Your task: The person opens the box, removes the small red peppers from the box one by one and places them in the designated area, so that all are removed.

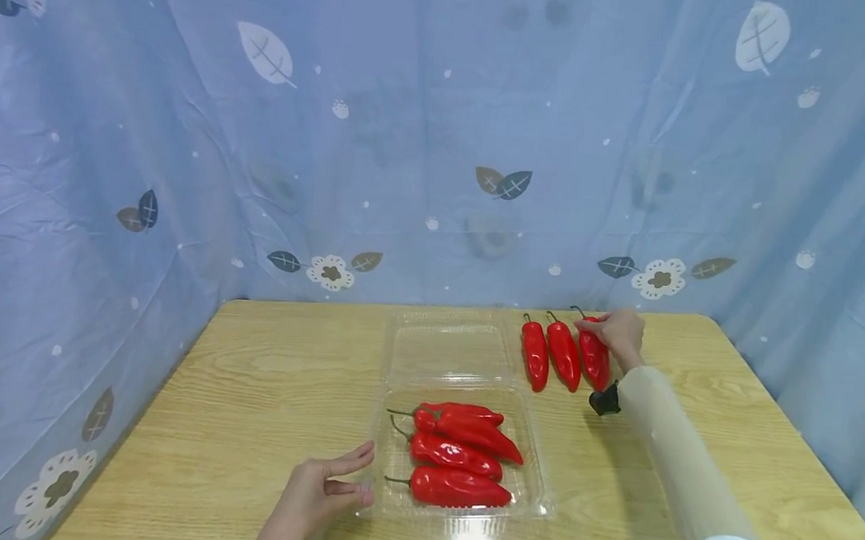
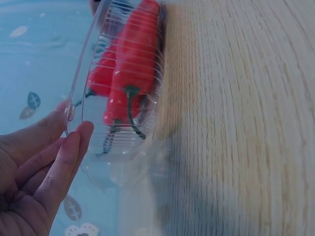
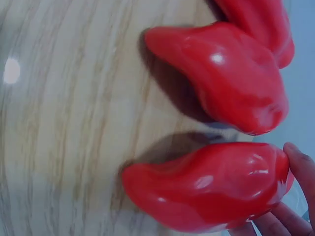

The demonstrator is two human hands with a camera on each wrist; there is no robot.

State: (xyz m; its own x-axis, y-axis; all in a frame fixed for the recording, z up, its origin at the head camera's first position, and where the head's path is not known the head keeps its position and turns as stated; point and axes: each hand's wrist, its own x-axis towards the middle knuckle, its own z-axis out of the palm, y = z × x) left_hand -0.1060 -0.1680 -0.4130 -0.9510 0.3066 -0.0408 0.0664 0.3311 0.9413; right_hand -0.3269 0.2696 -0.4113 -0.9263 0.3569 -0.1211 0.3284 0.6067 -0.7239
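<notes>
An open clear plastic clamshell box (image 1: 534,462) lies on the table, its lid (image 1: 452,344) folded back away from me. Several red peppers (image 1: 456,488) with dark green stems lie crosswise in the base, stems to the left. My left hand (image 1: 318,493) pinches the box's near left rim between thumb and fingers; the left wrist view shows the rim (image 2: 70,114) at the fingertips. Back right, three peppers lie in a row on the table. My right hand (image 1: 619,334) grips the rightmost red pepper (image 3: 211,184) near its stem end; the stem is hidden in the right wrist view.
The two other loose peppers, one in the middle (image 1: 564,352) and one at left (image 1: 535,355), lie between the held pepper and the lid. A blue patterned curtain (image 1: 423,179) hangs behind the wooden table (image 1: 245,424) and along its sides.
</notes>
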